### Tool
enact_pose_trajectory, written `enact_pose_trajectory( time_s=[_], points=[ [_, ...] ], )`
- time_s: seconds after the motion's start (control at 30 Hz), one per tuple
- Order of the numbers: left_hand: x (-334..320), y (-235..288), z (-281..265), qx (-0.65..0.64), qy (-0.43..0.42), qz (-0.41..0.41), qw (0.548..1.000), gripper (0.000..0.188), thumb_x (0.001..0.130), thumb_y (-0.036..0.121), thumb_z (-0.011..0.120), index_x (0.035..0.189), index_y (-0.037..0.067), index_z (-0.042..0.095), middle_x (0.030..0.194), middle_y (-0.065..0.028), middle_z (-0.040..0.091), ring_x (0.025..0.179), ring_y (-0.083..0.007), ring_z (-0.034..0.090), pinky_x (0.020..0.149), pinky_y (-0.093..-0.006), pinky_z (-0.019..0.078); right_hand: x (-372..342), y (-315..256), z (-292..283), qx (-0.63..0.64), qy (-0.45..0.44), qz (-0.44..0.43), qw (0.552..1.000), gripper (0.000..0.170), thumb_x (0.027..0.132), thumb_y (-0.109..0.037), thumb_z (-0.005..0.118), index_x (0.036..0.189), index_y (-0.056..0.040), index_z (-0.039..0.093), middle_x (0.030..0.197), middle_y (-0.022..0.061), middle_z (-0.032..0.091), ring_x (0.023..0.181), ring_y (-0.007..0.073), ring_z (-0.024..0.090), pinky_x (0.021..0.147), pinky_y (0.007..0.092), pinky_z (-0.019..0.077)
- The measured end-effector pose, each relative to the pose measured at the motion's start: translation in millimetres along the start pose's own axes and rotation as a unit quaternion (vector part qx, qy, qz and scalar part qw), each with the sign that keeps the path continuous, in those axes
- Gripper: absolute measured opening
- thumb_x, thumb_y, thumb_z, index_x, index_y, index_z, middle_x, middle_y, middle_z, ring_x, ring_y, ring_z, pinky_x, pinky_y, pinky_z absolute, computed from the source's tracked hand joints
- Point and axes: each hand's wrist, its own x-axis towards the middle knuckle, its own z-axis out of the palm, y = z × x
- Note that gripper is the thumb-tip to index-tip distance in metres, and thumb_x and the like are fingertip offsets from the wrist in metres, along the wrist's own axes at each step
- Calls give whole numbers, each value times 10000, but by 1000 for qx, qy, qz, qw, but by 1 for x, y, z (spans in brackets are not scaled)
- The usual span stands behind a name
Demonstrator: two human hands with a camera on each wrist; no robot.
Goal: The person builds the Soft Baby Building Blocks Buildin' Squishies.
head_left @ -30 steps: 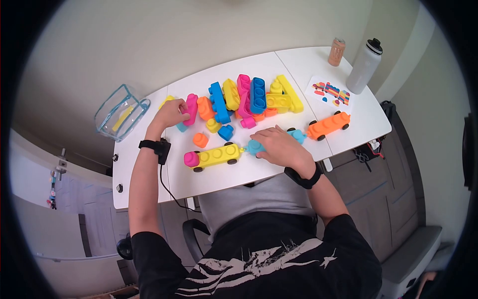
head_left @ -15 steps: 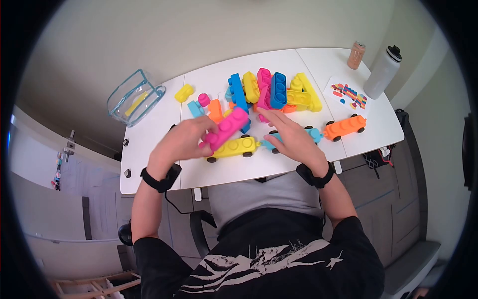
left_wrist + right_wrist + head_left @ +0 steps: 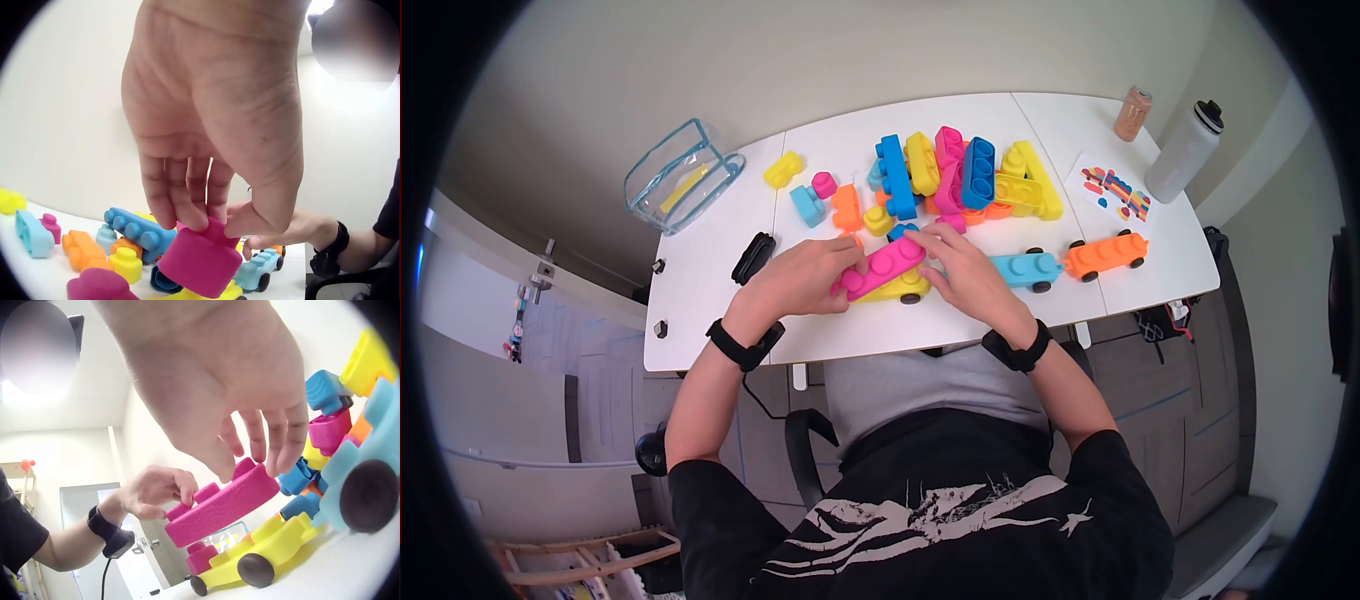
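A long pink toy block (image 3: 885,265) is held tilted above a yellow wheeled block car (image 3: 269,540), its right end the higher one in the right wrist view. The left hand (image 3: 805,275) grips the block's left end between thumb and fingers. At the other end, the right hand (image 3: 975,275) pinches it with thumb and fingertips. A small pink block (image 3: 200,557) sits on one end of the yellow car, under the long block. To the right stand a light blue wheeled car (image 3: 1027,268) and an orange wheeled car (image 3: 1105,255) in line.
Behind the hands lies a pile of loose blocks, among them a dark blue one (image 3: 978,172) and a yellow one (image 3: 1028,192). A clear bag (image 3: 685,185) is at the left. Picture card (image 3: 1115,193), can (image 3: 1133,113) and bottle (image 3: 1187,155) stand or lie at the right.
The left hand has picked the long pink block from the pile's left side and brought it right over the yellow car. The right hand has left the light blue car and taken the block's other end.
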Motion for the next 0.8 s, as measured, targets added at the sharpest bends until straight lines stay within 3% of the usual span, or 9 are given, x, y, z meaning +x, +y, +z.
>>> enact_pose_trajectory(
  time_s=[0.27,0.47,0.8],
  points=[
    [0,-10,8,44,22,26,998,368,717,4,795,1070,55,705,1056,-96,714,980,-331,719,850,-419,606,3,6,8,-63,7,-1,998,356,865,-100,845,1181,-14,705,1150,138,671,1029,364,704,892,450,585],
    [2,-26,24,42,35,0,998,387,756,-6,765,1139,34,726,1125,-114,725,1061,-347,711,943,-432,597,0,0,10,-50,-8,15,999,341,886,-129,839,1180,-11,711,1138,138,671,1020,359,703,895,449,586],
    [-6,-30,24,-7,26,-34,999,343,833,74,790,1167,20,735,1109,-137,730,1069,-351,713,955,-435,585,0,0,16,-74,22,-13,997,330,891,-137,838,1176,-14,725,1074,140,662,974,343,698,849,435,585]
  ],
)
